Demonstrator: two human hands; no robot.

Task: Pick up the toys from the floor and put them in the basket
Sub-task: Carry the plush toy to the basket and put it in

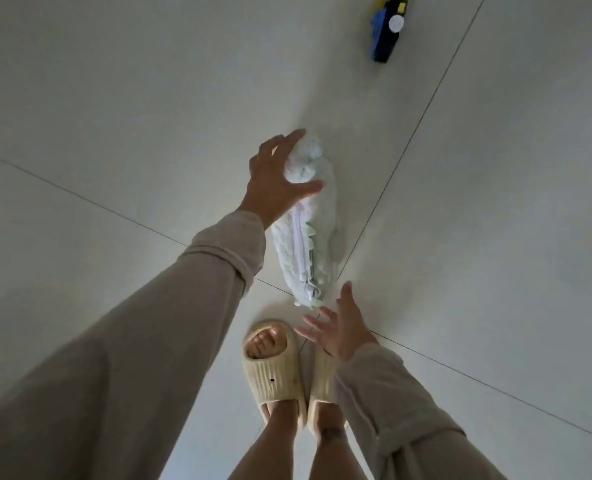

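The left hand (274, 178) is spreading its fingers around the far end of the pale green plush toy (308, 230), lying on the floor (114, 98) at center. The right hand (339, 327), fingers splayed, is hovering at 6 o'clock of the plush. A blue toy vehicle (388, 32) is lying at 1 o'clock.

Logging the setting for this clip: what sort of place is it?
Probably a room in a home: large pale floor tiles, toys on the floor, a pale plush toy and a blue toy vehicle, and the person wears cream house slippers.

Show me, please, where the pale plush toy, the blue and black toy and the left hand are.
pale plush toy (317, 237): head view, mid body.
blue and black toy (386, 32): head view, dark body.
left hand (276, 178): head view, back of hand.
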